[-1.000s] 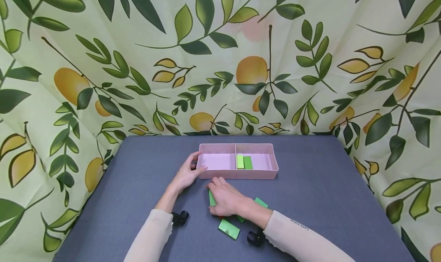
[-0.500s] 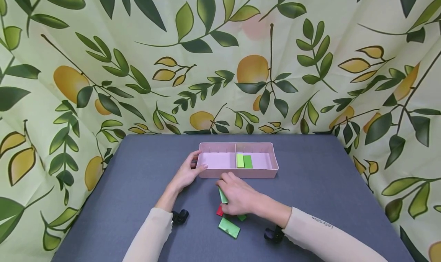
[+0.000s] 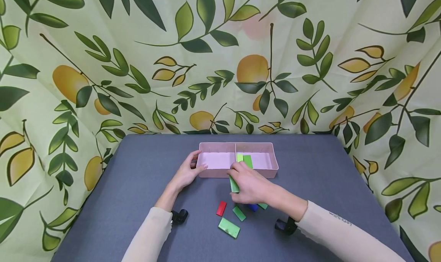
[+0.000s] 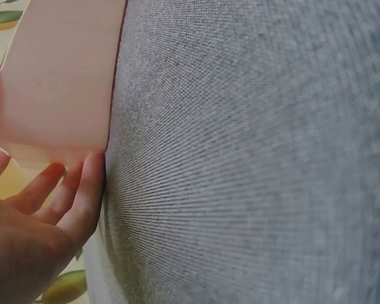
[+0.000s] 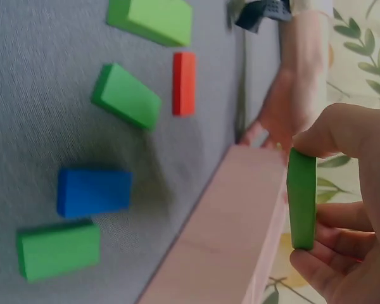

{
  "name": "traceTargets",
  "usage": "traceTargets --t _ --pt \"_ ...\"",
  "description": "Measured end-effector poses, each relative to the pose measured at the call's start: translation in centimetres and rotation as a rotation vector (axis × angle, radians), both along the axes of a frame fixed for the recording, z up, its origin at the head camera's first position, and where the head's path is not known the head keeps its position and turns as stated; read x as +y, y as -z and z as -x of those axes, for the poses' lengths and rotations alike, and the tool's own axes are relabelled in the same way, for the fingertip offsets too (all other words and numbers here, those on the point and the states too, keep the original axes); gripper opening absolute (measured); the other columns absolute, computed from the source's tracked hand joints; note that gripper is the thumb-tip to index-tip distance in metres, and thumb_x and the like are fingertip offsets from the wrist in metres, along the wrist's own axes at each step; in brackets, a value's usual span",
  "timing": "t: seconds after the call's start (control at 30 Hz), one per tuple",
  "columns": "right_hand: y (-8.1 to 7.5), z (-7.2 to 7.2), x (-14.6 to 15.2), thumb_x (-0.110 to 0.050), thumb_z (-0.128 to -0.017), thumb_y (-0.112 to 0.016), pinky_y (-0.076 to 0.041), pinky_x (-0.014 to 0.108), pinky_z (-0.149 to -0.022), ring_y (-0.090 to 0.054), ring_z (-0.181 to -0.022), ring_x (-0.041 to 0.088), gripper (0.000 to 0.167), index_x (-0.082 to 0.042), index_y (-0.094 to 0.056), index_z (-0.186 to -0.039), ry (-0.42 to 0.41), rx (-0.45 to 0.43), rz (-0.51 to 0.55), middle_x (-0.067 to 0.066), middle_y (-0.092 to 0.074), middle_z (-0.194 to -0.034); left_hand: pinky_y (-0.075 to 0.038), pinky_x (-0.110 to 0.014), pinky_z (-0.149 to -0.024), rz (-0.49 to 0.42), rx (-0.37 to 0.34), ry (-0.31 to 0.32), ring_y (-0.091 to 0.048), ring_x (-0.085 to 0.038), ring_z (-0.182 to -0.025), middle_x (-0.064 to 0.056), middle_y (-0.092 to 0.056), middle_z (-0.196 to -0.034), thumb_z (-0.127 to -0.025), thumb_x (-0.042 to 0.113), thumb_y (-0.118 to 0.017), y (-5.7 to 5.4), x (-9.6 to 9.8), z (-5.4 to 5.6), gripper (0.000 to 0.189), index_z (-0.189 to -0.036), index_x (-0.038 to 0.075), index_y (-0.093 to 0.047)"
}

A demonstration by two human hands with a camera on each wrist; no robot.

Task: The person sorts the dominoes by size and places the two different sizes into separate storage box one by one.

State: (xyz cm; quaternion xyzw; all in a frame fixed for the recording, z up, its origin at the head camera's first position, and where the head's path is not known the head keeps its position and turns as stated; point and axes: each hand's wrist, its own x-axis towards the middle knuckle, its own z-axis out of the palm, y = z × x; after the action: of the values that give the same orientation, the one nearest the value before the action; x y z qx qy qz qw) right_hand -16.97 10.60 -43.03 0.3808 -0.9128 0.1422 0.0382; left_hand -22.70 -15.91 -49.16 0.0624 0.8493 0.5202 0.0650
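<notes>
The right hand [image 3: 250,183] is pinching a green block [image 3: 234,184] lengthwise, fingers spanning it, near the pink tray [image 3: 217,173]; the left hand [image 3: 186,174], half-curled, is gripping the tray's left end, probably steadying it.

In view are one pink box [image 3: 217,173] with two compartments [image 3: 217,160], two green blocks [image 3: 248,161] inside it, one green block [image 5: 302,199] in a hand [image 3: 249,183], and, on the worktop [image 3: 151,154], three green blocks [image 3: 229,228], one red block [image 3: 221,208] and one blue block [image 5: 94,192].
</notes>
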Motion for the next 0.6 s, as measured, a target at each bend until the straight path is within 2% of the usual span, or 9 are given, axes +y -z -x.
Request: traceTargets --t 0.17,0.37,0.6 --pt "-1.1 0.5 1.0 -0.031 -0.079 -0.081 -0.049 0.031 -0.076 -0.049 -0.102 0.021 0.057 -0.001 -0.064 -0.124 0.047 0.005 0.037 0.006 -0.055 -0.117 -0.046 -0.055 -0.098 0.012 0.002 0.007 -0.054 -0.038 -0.123 -0.019 -0.044 -0.151 -0.095 0.031 -0.073 0.0 0.0 0.1 0.069 -0.154 0.017 -0.04" --pt "-1.7 1.6 2.3 -0.028 -0.079 -0.08 -0.05 0.033 -0.076 -0.049 -0.106 0.023 0.06 0.002 -0.062 -0.128 0.116 0.009 0.071 0.009 -0.055 -0.122 -0.044 -0.057 -0.099 0.024 -0.006 0.005 -0.053 -0.038 -0.124 -0.018 -0.044 -0.151 -0.095 0.032 -0.073 0.0 0.0 0.2 0.069 -0.154 0.018 -0.04" --pt "-1.7 3.1 3.8 -0.024 -0.078 -0.079 -0.049 0.042 -0.087 -0.05 -0.113 0.029 0.059 0.003 -0.063 -0.128 0.18 0.048 0.091 0.013 -0.057 -0.125 -0.043 -0.057 -0.101 0.014 -0.027 0.017 -0.053 -0.039 -0.125 -0.017 -0.042 -0.153 -0.094 0.032 -0.074 0.0 -0.2 0.5 0.07 -0.154 0.018 -0.04"
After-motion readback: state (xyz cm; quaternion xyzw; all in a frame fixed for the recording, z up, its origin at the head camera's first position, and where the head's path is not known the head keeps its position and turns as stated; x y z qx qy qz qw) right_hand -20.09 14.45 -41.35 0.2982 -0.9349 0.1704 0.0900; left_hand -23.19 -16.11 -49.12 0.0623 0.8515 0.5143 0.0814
